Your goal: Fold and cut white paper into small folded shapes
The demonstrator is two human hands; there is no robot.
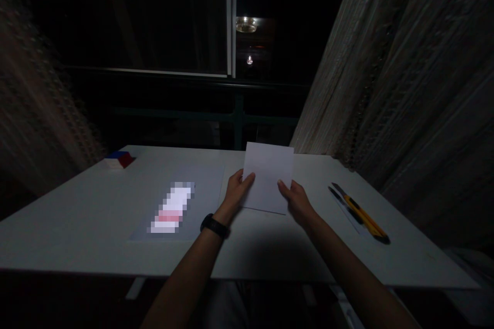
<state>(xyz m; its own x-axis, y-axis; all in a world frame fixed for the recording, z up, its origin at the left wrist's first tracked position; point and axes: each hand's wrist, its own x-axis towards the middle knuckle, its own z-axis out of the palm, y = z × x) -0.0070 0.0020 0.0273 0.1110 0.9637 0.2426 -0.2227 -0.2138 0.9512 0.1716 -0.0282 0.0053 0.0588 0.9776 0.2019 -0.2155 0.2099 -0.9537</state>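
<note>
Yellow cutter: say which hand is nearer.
Right. The right hand is left of the yellow cutter; the left hand is farther left, at the left edge of the paper.

The held paper (268, 177) is plain white, the tabletop (92, 216) a dim greyish white. Near its far left corner, a cube (119, 159) shows blue on top, red and white on its sides. Toward the right edge, a cutter (363, 215) is yellow and black. The wristband (214, 226) is black; the curtain (343, 61) is greyish with lengthwise stripes.
</note>
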